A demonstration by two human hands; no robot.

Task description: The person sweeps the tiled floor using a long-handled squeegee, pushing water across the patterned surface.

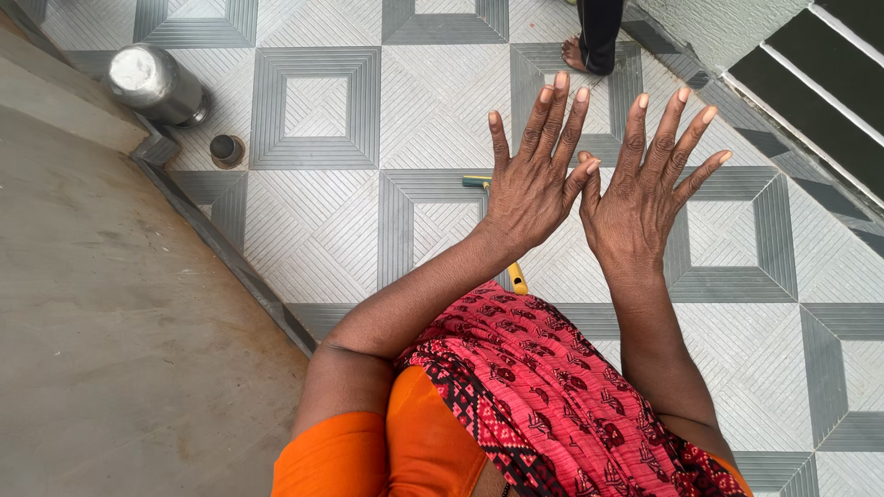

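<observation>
My left hand (534, 179) and my right hand (645, 189) are held up side by side over the tiled floor, backs toward me, fingers spread, thumbs almost touching. Neither holds anything. Beneath the left hand lies a yellow-handled tool (478, 181) on the tiles, mostly hidden by my hand and forearm; its yellow end (517, 279) shows near my wrist. I wear an orange top with a red patterned cloth (543, 396) over it.
A steel container (157, 85) and a small dark cap (226, 148) stand at the upper left beside a raised grey concrete slab (101, 304). Another person's bare foot (578, 55) is at the top. Dark steps (810, 74) run along the upper right.
</observation>
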